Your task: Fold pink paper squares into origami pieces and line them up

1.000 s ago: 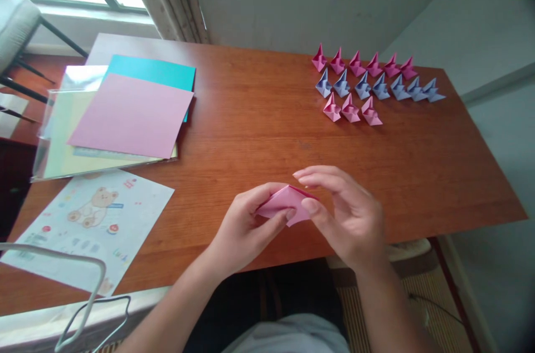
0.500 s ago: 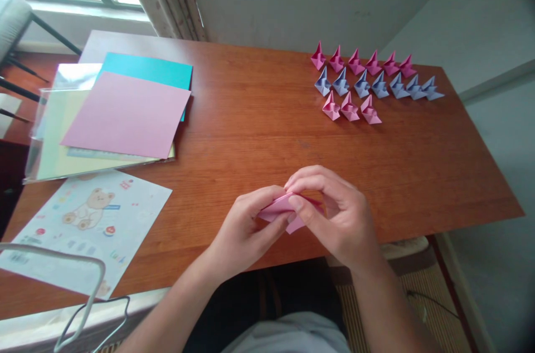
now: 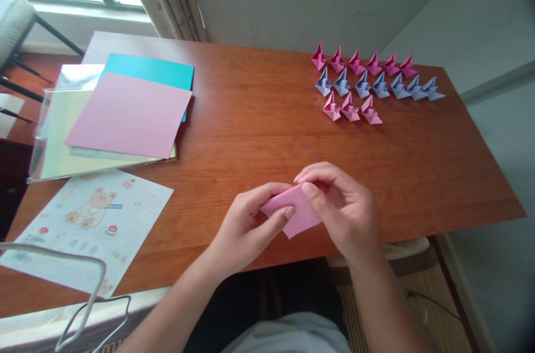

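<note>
A folded piece of pink origami paper (image 3: 301, 215) is held between both hands above the table's near edge, one flat face toward me. My left hand (image 3: 251, 219) pinches its left side, thumb on the front and fingers behind. At the upper right edge my right hand (image 3: 345, 208) grips it between thumb and fingertips; part of the paper is hidden behind that thumb. Beyond the hands stand folded paper figures in three rows: dark pink figures (image 3: 356, 62) at the back, bluish-purple figures (image 3: 362, 84) in the middle and light pink figures (image 3: 350, 107) in front.
On the left of the wooden table (image 3: 242, 113) lie a pink sheet (image 3: 131, 116), a teal sheet (image 3: 154, 72) and a clear packet of pale paper (image 3: 52, 147). Nearer is a bear-printed sheet (image 3: 121, 230), with a white cable-like tube (image 3: 98, 275) crossing its corner.
The pink paper has turned from a partly opened, edge-on shape to a flat face toward me. My right thumb and fingers have shifted slightly up and right along its edge.
</note>
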{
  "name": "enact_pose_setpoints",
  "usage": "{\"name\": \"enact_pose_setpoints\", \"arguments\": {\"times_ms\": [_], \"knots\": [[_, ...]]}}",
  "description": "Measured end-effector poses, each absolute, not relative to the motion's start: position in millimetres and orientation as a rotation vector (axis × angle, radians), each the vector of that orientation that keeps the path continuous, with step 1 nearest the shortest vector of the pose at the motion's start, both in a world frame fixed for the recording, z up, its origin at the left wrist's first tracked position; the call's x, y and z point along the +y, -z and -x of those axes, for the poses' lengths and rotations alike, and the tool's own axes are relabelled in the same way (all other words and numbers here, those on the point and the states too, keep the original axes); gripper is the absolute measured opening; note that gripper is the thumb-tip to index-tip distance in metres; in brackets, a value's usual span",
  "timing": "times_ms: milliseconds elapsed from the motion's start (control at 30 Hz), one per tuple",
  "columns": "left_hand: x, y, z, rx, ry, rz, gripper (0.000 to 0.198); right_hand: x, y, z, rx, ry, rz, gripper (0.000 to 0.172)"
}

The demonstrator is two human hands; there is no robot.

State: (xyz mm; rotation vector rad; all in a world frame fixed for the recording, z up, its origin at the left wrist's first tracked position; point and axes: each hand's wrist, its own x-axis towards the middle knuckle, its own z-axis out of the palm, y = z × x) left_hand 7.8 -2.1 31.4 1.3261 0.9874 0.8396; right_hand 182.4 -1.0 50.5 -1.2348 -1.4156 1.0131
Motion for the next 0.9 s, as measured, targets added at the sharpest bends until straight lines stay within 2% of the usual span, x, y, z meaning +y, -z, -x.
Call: {"name": "enact_pose_setpoints", "arguments": {"times_ms": [900], "knots": [[-1,-29,-8,1.058,-0.791,-1.275,0.039,5,-40,-193,-1.506,-1.038,1.44,0.017]]}}
